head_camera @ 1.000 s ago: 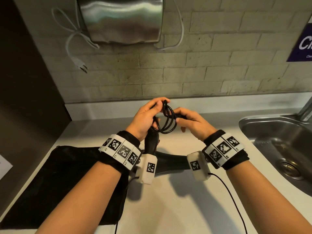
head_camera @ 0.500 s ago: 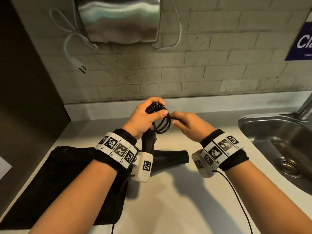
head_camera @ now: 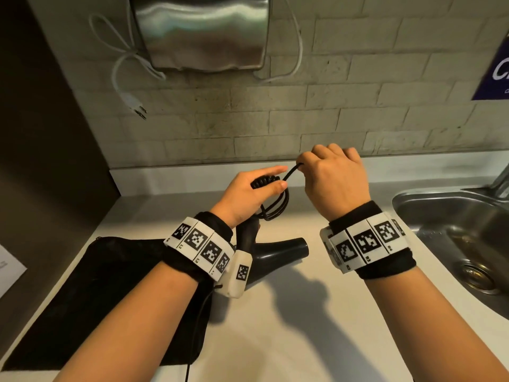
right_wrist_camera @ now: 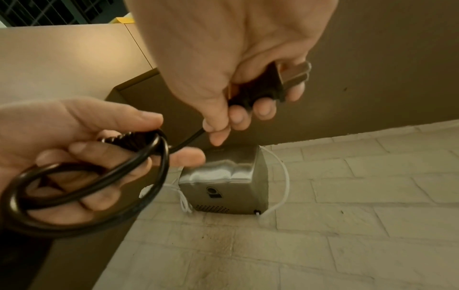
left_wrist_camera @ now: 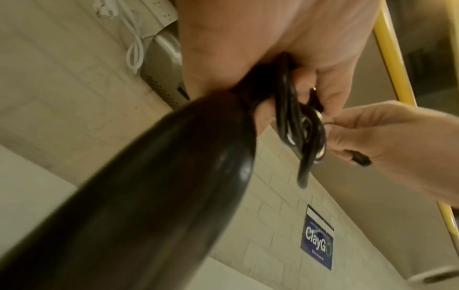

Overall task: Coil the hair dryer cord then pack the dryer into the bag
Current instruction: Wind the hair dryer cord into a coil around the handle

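Observation:
My left hand [head_camera: 264, 186] grips the coiled black cord [head_camera: 275, 205], thumb pressing on the tight wraps at the top of the bundle. The black hair dryer [head_camera: 275, 252] sits below that hand, its handle [left_wrist_camera: 149, 196] rising toward my palm and its nozzle pointing right over the counter. To the right and slightly higher, my right hand [head_camera: 327, 169] is closed around the plug [right_wrist_camera: 273, 82], prongs [right_wrist_camera: 295, 72] sticking out past the fingers. A short taut length of cord [right_wrist_camera: 188, 141] runs from it to the coil [right_wrist_camera: 87, 186]. The black bag [head_camera: 110, 293] lies flat at the left.
A steel sink [head_camera: 454, 230] is set into the white counter [head_camera: 275, 326] at the right. On the brick wall hangs a metal hand dryer [head_camera: 201, 31] with a white cord and plug [head_camera: 132, 100] dangling. A dark wall panel [head_camera: 41, 161] closes the left side.
My right hand has risen and moved right, now holding the plug and pulling the cord end taut. The loose loops in my left hand now have tight wraps round their top.

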The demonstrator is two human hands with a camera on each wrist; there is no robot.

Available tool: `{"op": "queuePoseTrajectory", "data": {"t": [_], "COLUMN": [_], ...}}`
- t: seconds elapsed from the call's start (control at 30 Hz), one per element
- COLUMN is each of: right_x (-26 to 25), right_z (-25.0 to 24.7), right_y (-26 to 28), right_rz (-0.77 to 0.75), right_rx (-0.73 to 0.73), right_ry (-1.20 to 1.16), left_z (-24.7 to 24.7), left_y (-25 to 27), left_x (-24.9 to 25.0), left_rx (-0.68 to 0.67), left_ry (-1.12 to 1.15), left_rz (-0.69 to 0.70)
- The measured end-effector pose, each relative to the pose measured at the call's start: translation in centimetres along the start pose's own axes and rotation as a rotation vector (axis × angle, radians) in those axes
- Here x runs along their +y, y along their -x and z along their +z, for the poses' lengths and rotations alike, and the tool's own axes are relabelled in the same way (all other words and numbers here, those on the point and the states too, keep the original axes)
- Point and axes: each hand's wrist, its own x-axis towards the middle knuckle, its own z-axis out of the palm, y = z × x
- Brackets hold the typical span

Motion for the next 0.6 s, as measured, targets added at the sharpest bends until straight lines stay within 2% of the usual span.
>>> {"op": "queuePoseTrajectory", "data": {"t": [0.17, 0.27, 0.37, 0.47, 0.6], "right_x": [-0.2, -0.5, -0.9, -1.2, -1.2], "right_z": [-1.0, -1.8, -2.1, -1.9, -1.7], "right_y": [0.6, 1.3, 1.9, 1.8, 1.5], "right_rz": [0.039, 0.057, 0.073, 0.142, 0.208], "right_rx": [-0.033, -0.282, -0.52, -0.594, -0.66], "right_ry": [-0.002, -0.071, -0.378, -0.731, -0.898], "left_z": [-0.1, -0.6, -0.9, -1.0, -1.2], "left_y": [-1.0, -1.5, -1.7, -1.7, -1.3], "left_x": [-0.6, -1.4, -1.7, -1.8, -1.7], "left_rx": [-0.065, 0.044, 0.101, 0.1, 0.113], "left_ry": [-0.089, -0.008, 0.05, 0.104, 0.211], "left_rz": [-0.081, -0.104, -0.107, -0.115, -0.141]}}
